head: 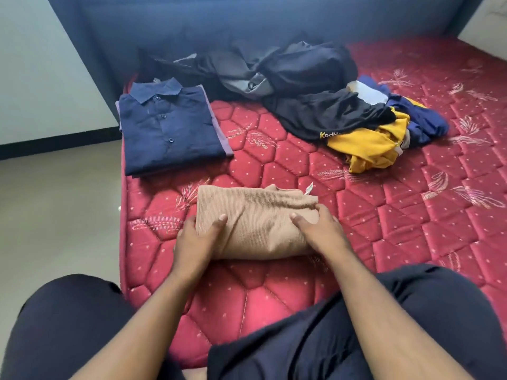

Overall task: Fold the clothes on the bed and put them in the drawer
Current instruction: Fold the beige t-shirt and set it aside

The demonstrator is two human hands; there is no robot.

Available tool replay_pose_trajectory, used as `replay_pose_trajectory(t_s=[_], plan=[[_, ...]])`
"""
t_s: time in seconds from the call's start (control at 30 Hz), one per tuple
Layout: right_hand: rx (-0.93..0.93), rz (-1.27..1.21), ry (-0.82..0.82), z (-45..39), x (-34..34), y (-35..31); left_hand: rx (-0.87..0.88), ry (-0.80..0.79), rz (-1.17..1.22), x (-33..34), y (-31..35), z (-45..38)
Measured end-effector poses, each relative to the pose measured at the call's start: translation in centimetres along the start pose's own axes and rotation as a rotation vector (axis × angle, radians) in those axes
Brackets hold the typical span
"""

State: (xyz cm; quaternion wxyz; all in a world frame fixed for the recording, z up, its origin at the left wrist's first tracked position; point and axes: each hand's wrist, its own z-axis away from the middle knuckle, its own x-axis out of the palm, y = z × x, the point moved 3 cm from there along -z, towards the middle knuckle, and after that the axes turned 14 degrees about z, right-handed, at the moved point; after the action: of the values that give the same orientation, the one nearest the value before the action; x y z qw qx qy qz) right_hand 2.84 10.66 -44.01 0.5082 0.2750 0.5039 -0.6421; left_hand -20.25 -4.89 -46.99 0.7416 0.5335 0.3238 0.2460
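Observation:
A folded beige knit garment (255,215) lies on the red quilted mattress (384,229) just in front of me. My left hand (196,239) grips its left end, thumb on top and fingers under the edge. My right hand (319,229) grips its right end the same way. A folded navy button shirt (167,127) lies flat at the mattress's far left corner. Unfolded clothes lie behind: a dark grey and black heap (274,67) and a black, yellow and blue pile (370,124). No drawer is in view.
The mattress's left edge (123,215) drops to a beige floor (55,209). A blue headboard (247,17) and a pale wall close the far side. My knees in dark trousers (384,325) rest on the near part of the bed.

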Motion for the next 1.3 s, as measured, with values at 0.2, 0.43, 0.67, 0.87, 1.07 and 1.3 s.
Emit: replay_pose_trajectory(t_s=[0.2,0.43,0.67,0.87,1.07,1.3], plan=[[0.049,0.064,0.168,0.6,1.2,1.1,0.074,0.179,-0.204,1.3,0.7,0.0],[-0.275,0.225,0.712,2.4,-0.5,-2.0,0.598,0.271,-0.471,1.0,2.6,1.3],[-0.686,0.550,-0.041,0.7,4.8,-2.3,0.499,-0.318,-0.874,2.4,-1.2,-1.9],[-0.205,0.291,0.081,-1.1,1.5,-0.2,0.146,-0.204,-0.630,-0.6,0.6,-3.4],[0.134,-0.365,-0.032,-2.8,1.0,0.7,-0.195,-0.020,0.119,1.7,2.4,-4.0],[0.061,-0.689,-0.359,-2.1,-0.4,-3.1,-0.294,-0.388,0.412,0.8,4.8,-3.9]])
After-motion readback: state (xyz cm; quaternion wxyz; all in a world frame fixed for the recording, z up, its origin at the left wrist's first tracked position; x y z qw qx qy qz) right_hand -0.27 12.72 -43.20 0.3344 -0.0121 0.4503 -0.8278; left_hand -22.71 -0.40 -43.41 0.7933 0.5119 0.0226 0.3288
